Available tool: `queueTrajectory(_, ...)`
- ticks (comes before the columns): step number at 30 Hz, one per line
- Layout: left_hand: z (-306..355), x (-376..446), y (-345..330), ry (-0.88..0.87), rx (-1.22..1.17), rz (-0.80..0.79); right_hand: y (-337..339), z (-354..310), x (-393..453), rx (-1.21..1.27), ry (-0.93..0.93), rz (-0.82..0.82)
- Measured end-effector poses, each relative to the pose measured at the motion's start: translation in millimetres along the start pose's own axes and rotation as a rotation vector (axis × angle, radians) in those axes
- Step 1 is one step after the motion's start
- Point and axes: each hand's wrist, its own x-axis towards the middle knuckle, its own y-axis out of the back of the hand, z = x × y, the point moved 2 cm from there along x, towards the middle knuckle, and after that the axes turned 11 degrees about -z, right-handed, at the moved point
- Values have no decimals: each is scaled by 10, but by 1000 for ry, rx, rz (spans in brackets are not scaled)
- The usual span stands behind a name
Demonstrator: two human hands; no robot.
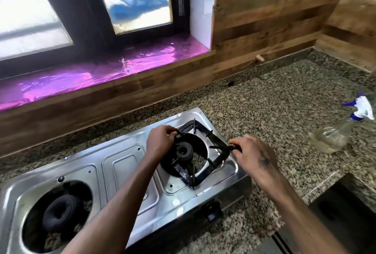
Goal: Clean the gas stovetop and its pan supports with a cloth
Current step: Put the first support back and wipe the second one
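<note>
The steel stovetop point(122, 164) looks rigid and slick. Between the 2 hands, the black pan support point(200, 152) over its right burner seems heavy and stiff. Left hand point(160, 141) and right hand point(252, 152) pinch its opposite corners.

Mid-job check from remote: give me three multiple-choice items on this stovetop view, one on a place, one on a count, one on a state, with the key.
1. Where does the spray bottle stand?
A. on the windowsill
B. on the granite counter right of the stove
C. on the stove

2. How many pan supports sit on the stove?
A. none
B. one
C. two

3. What are the hands doing?
A. both grip the pan support
B. both wipe with a cloth
C. both hang idle

Key: 1 B, the bottle stands on granite at the right edge. 2 B, only the right burner has a support; the left burner is bare. 3 A, the left hand and right hand pinch opposite corners.
</note>
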Motion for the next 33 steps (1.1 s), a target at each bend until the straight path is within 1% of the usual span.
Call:
queueTrajectory(3,-50,-173,-20,-6,5,92,-83,48,157,-41,43,-26)
queueTrajectory(6,21,-598,-17,-49,-25,324,-152,75,266,-65,116,-67)
queueTrajectory(7,92,-782,-34,-88,-19,364,-175,81,290,-77,139,-74)
queueTrajectory(8,161,-959,-77,-123,9,343,-193,80,307,-89,162,-72)
queueTrajectory(9,210,-1118,-146,-145,51,282,-210,77,325,-99,186,-69)
queueTrajectory(11,247,-1330,-313,-136,142,157,-213,73,349,-110,224,-64)
queueTrajectory(12,243,-1382,-390,-126,179,140,-204,72,364,-123,242,-61)
queueTrajectory(14,248,-1437,-460,-105,198,154,-190,70,386,-163,278,-47)
queueTrajectory(18,295,-1453,-468,-110,241,171,-165,21,354,-233,293,-12)
queueTrajectory(22,193,-1483,-423,-78,206,207,-116,-81,299,-217,349,50)
queueTrajectory(28,3,-1481,-299,-28,207,198,-327,-156,241,-193,345,-1)
queueTrajectory(33,-63,-1487,-252,-4,200,197,-394,-180,209,-182,330,3)
